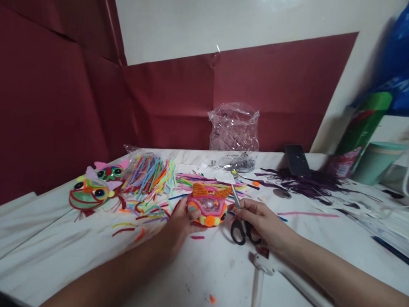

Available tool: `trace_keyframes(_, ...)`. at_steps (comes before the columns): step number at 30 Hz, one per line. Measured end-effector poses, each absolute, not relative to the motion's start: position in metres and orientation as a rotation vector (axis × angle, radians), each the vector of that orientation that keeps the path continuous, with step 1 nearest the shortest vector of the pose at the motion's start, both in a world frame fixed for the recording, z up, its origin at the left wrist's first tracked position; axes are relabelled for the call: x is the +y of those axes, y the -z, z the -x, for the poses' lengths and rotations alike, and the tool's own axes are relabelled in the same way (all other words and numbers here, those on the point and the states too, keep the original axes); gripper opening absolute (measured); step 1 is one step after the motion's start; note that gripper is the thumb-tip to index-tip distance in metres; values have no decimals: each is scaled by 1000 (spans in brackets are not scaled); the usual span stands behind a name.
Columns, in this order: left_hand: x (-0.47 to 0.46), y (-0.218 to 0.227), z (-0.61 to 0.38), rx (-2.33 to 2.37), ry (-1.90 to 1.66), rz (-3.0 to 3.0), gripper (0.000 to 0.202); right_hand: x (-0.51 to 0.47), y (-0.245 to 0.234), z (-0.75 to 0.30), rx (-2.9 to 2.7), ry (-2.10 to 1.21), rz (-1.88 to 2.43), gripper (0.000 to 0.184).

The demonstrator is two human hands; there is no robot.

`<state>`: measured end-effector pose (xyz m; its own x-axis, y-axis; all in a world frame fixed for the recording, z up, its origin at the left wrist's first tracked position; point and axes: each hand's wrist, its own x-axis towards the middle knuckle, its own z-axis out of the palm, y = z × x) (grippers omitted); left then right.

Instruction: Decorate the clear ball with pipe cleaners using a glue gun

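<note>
Left hand (181,217): fuzzy, rounded craft (208,205). Right hand (255,216): black-handled metal scissors (236,198).

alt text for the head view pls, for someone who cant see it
A person's left hand holds an orange-eared pipe-cleaner animal face at a white table; the right hand holds black-handled scissors, blades pointing away. Two similar faces and a bundle of multicoloured pipe cleaners lie farther left.
</note>
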<state>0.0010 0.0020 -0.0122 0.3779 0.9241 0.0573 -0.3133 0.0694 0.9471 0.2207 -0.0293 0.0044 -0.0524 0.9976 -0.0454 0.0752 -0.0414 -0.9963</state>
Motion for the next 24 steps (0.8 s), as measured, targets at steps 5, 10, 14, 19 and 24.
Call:
trace_keyframes(5,2,9,-3,824,-1077,-1147,63,-31,-3,-220,-1323,-1248,1255,40)
trace_keyframes(10,6,11,-1,887,-1073,-1163,59,-31,-4,-220,-1349,-1317,1257,42)
trace_keyframes(14,9,14,1,881,-1063,-1183,57,-30,-3,-220,-1356,-1319,1261,44)
trace_keyframes(19,8,17,0,874,-1075,-1173,45,-32,-8,-218,-1297,-1278,1261,43)
trace_keyframes(24,7,15,-1,819,-1058,-1196,58,-34,-9,-218,-1294,-1305,1247,45)
